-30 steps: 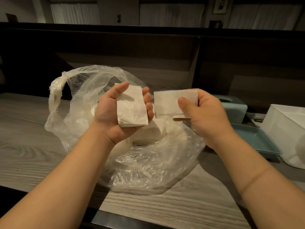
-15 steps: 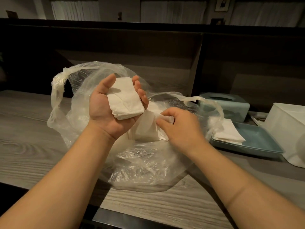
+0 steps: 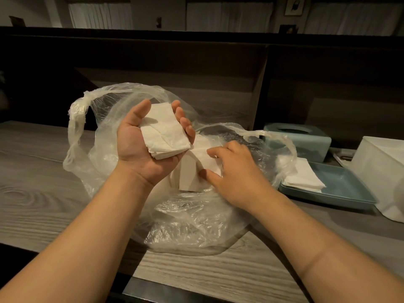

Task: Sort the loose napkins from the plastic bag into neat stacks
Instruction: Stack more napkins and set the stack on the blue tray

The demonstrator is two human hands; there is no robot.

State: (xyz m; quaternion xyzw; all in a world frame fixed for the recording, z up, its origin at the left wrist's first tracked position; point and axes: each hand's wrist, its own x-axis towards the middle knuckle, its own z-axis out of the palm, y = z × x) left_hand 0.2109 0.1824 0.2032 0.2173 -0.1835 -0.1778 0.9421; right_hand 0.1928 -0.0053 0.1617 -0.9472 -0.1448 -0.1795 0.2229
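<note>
A clear plastic bag (image 3: 105,132) lies open on the wooden table, with loose white napkins (image 3: 190,171) inside it. My left hand (image 3: 140,149) is raised palm up above the bag and cradles a small stack of folded white napkins (image 3: 164,132), fingers curled along its far edge. My right hand (image 3: 236,173) reaches into the bag's mouth and pinches a napkin from the loose pile between thumb and fingers. A further stack of napkins (image 3: 303,178) lies in a blue tray (image 3: 345,193) to the right.
A blue tissue box (image 3: 299,138) stands behind the tray. A white container (image 3: 380,167) sits at the far right. A dark partition wall (image 3: 196,62) runs along the back of the wooden table (image 3: 32,171). The table's front edge is near my forearms.
My right hand went from holding a napkin up beside the left hand down into the bag, where it now pinches another napkin. The left hand's stack stays raised.
</note>
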